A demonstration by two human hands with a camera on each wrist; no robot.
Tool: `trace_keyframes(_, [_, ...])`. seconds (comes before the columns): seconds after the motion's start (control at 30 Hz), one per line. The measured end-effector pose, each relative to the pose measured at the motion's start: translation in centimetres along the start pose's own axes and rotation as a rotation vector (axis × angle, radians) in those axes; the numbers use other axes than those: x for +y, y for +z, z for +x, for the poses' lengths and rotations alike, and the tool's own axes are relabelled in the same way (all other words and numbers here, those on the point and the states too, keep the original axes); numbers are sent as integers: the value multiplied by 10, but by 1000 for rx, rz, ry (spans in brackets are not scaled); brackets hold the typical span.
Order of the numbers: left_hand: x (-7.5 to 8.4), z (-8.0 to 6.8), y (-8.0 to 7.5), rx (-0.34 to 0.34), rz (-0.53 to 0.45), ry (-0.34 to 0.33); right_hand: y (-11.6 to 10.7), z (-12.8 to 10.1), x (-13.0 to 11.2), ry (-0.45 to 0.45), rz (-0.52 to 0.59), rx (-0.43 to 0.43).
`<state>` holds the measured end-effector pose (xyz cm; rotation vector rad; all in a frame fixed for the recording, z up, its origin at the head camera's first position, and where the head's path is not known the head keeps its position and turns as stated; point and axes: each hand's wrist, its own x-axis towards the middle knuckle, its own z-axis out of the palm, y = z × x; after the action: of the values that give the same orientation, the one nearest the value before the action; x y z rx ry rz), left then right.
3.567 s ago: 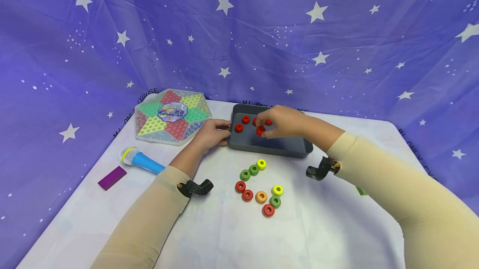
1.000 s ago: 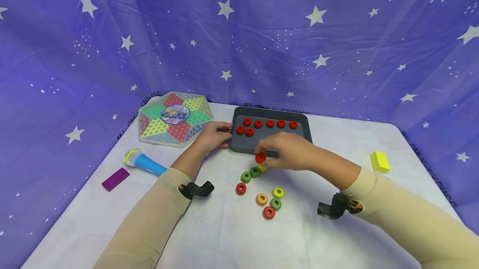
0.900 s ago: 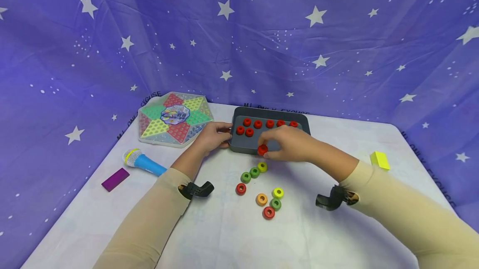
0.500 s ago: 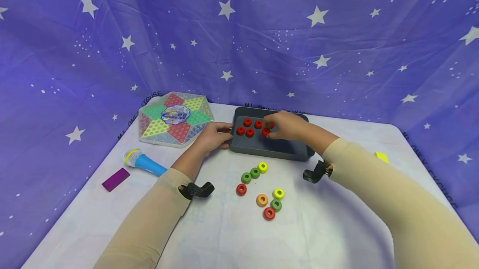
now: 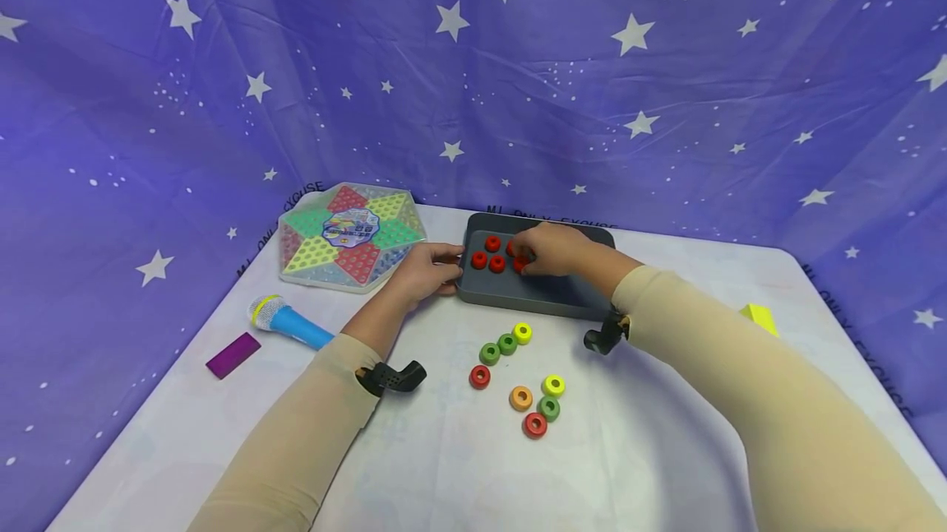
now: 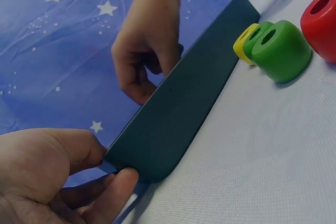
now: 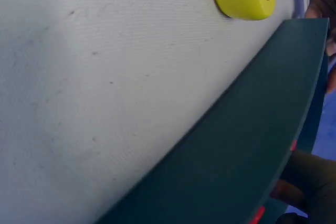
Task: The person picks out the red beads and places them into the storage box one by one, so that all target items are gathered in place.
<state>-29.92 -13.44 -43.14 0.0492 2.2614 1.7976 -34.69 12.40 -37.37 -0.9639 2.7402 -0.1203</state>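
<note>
A dark grey tray (image 5: pixel 518 298) sits at the back of the white table. My left hand (image 5: pixel 431 269) grips its left end, thumb and fingers round the corner (image 6: pixel 134 169). My right hand (image 5: pixel 549 248) reaches into the tray and pinches a red ring (image 5: pixel 520 264) low over the tray floor. Other red rings (image 5: pixel 488 261) lie beside it, and my hand hides the rest of the row. In the left wrist view the right hand (image 6: pixel 142 51) curls down behind the tray wall (image 6: pixel 178 108). Loose rings lie in front of the tray: yellow (image 5: pixel 522 333), green (image 5: pixel 507 344), red (image 5: pixel 479 377), orange (image 5: pixel 521 398).
A hexagonal checkers board (image 5: pixel 351 234) lies left of the tray. A blue toy microphone (image 5: pixel 284 320) and a purple card (image 5: pixel 233 354) sit nearer the left edge. A yellow block (image 5: pixel 758 318) shows past my right forearm. Star-printed purple cloth hangs all round.
My right hand lifted a red ring from the loose group, carried it over the tray's near wall and moved it leftward inside. The left hand kept its hold on the tray.
</note>
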Motion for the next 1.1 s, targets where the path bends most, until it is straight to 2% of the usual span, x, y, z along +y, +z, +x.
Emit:
trace_keyframes(0.23, [2,2,1,-1,2,19,-31,-23,-18,11,71,72])
trace_keyframes(0.4, [4,4,1,14,13,11,-37,-53,-50,-114,135,127])
trace_keyframes(0.53, [3,3,0,11,16,8,-18,-78,-78,-196,165,94])
trace_keyframes(0.67, [3,3,-1,-1,6,10,9,-95,-100,-213,188,21])
trace_keyframes(0.77, [2,2,-1,-4,-1,6,28,-101,-110,-224,180,-2])
trace_keyframes(0.97, [0,1,1,2,1,5,56,-101,-122,-216,95,61])
trace_keyframes(1.1, [1,0,1,6,6,4,65,-98,-128,-203,10,88])
